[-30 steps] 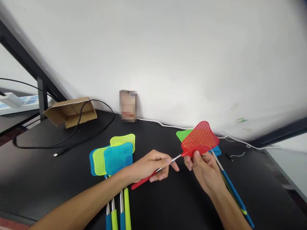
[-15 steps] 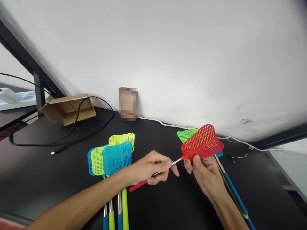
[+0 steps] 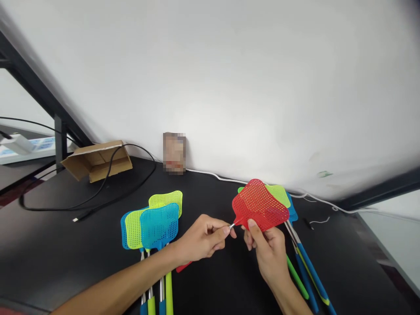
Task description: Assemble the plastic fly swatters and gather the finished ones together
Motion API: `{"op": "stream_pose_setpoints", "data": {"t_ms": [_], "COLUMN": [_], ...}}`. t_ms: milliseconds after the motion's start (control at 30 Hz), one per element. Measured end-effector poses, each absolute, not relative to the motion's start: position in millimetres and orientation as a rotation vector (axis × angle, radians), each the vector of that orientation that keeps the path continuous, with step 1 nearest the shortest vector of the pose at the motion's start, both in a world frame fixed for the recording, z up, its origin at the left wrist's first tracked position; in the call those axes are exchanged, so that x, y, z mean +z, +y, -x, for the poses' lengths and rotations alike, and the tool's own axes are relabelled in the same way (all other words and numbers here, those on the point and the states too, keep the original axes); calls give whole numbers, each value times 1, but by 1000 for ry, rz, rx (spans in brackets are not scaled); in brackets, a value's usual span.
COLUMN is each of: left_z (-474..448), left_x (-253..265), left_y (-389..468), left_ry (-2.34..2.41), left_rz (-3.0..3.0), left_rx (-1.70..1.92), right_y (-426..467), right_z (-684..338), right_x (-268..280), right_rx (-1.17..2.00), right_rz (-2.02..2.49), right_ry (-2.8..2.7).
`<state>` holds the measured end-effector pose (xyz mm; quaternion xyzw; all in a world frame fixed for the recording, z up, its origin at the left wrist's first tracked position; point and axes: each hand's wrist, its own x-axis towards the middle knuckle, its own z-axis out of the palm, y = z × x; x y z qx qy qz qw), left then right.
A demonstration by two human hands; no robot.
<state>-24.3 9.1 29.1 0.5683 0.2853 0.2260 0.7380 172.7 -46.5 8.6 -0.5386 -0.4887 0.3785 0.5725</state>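
A red fly swatter (image 3: 259, 205) with a perforated head is held between my two hands above the black table. My left hand (image 3: 210, 238) is closed around its metal shaft, just below the head; part of the red handle shows beneath the palm. My right hand (image 3: 264, 245) pinches the lower edge of the red head, thumb on top. Left of my left hand lies a pile of blue and yellow-green fly swatters (image 3: 159, 225). Beyond my right hand lie more swatters, among them a yellow-green one (image 3: 278, 194), partly covered by the red head.
An open cardboard box (image 3: 98, 162) lies at the back left, with a black cable (image 3: 88, 205) looping before it. A small blurred packet (image 3: 174, 153) leans on the white wall. A white cord (image 3: 210, 174) runs along the wall's foot on the black table (image 3: 210, 288).
The red swatter's head has come left and closer to my left hand, so less shaft shows between. My right hand moved left with it, uncovering more of the right-hand swatters.
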Motion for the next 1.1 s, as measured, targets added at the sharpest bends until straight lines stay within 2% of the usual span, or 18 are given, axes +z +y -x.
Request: {"op": "stream_pose_setpoints", "data": {"t_ms": [567, 900, 1100], "left_z": [18, 20, 25], "left_x": [17, 22, 31], "left_y": [19, 25, 24], "left_ry": [780, 689, 543], "left_rz": [-1287, -1195, -1085], "left_rx": [496, 492, 393], "right_y": [-15, -16, -23], "right_z": [-158, -167, -173], "right_x": [-20, -12, -1], "right_rx": [916, 1155, 1454], "right_rz": [1276, 1100, 939], "right_ry": [-970, -1061, -1035]}}
